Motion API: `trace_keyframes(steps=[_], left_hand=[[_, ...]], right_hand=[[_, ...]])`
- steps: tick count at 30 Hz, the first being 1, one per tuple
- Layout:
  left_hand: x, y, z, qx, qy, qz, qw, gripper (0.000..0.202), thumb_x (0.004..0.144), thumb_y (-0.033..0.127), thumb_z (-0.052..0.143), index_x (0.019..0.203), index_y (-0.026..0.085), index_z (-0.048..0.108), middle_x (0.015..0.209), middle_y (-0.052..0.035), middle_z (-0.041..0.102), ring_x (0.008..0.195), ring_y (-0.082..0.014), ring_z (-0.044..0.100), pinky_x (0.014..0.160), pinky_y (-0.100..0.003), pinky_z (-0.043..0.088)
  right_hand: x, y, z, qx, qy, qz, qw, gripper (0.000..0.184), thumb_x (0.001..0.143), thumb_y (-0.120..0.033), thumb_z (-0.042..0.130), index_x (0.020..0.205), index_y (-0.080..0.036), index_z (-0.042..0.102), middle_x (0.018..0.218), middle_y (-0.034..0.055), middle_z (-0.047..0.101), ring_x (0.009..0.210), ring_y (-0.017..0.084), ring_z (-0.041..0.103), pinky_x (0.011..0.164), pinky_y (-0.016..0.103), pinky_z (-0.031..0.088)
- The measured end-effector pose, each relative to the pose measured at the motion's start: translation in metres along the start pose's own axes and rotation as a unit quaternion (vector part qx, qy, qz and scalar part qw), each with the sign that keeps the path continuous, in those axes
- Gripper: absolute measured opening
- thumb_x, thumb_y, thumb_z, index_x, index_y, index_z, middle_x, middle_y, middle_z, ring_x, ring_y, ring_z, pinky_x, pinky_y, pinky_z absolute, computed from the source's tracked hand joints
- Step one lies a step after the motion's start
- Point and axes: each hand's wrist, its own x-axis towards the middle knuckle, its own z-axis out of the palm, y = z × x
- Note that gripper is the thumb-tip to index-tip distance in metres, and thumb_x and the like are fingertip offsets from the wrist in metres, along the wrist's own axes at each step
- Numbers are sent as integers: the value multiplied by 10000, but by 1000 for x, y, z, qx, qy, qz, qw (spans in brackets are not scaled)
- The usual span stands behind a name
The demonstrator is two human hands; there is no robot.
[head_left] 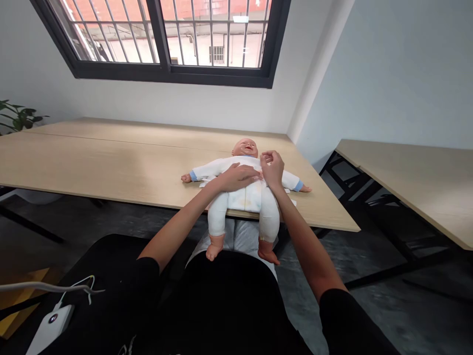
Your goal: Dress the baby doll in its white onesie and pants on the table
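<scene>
Surface [148, 158]: reaches beyond the fingers [252, 173]
Doll [242, 160]: face-up beneath the fingers — head beyond, feet nearer
Diaper [246, 198]: just nearer than the fingers
Left hand [236, 177]: fingers outstretched, close together
Right hand [273, 170]: fingers curled — cannot tell whether gripping

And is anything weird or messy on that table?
A little odd: the legs of the doll dangle past the front edge of the table, so only its upper part is held up by it. I see nothing spilled.
</scene>
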Motion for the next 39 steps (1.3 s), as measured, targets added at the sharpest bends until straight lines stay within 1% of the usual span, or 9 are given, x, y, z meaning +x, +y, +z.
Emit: trace_keyframes(steps=[3,7,13,17,20,24,30,35,39], left_hand=[[16,0,4,16,-54,-12,998,464,1117,452,303,1437,351,623,1638,3,485,1592,-274,323,1299,-658,88],[36,4,6,59,-113,-27,991,427,1098,470,379,1427,398,643,1700,31,379,1644,-286,193,1297,-677,-34],[66,0,9,96,-147,-31,984,511,1069,593,339,1392,387,678,1707,23,368,1639,-281,196,1314,-641,7],[78,1,15,107,-157,-51,980,519,996,652,441,1351,388,714,1700,7,387,1622,-348,216,1297,-683,26],[81,2,17,116,-160,-53,979,470,970,627,490,1324,426,726,1680,9,421,1597,-364,258,1279,-710,57],[79,-1,17,116,-154,-47,980,455,972,601,498,1378,491,671,1688,41,401,1596,-331,259,1286,-688,64],[75,-7,18,88,-142,-45,985,437,958,613,548,1341,467,700,1696,33,389,1604,-309,246,1292,-671,44],[77,-13,22,41,-110,-47,992,381,951,574,595,1278,446,741,1659,25,451,1585,-330,280,1280,-694,29],[78,-18,25,1,-96,-53,994,351,1002,497,543,1256,387,758,1623,17,502,1573,-331,308,1282,-686,-17]], right_hand=[[-8,14,-19,25,48,5,999,188,874,-340,532,943,-178,596,1045,120,695,882,207,621,910,367,522],[-33,36,-46,17,41,63,997,274,856,-417,509,967,-178,584,1064,152,699,925,246,644,929,420,535],[-71,63,-74,-108,-39,85,990,308,827,-428,537,992,-173,590,1123,201,695,1108,339,625,1086,548,470],[-79,63,-83,-170,-81,81,979,294,858,-446,506,923,-183,619,1121,203,700,1175,367,586,1137,580,416],[-81,57,-86,-162,-112,78,977,331,843,-472,529,956,-179,633,1078,185,695,1130,359,592,1098,562,443],[-82,54,-88,-105,-110,136,979,510,755,-551,638,1102,-179,607,912,99,651,921,305,613,955,522,518],[-83,62,-94,103,-13,176,979,628,612,-659,749,1003,-195,589,927,71,636,900,243,639,874,461,578],[-74,63,-93,260,50,230,936,619,485,-521,913,926,-192,629,955,57,685,867,188,687,802,349,635],[-53,43,-79,315,67,246,914,557,497,-427,957,884,-194,631,871,21,698,767,154,697,724,280,646]])
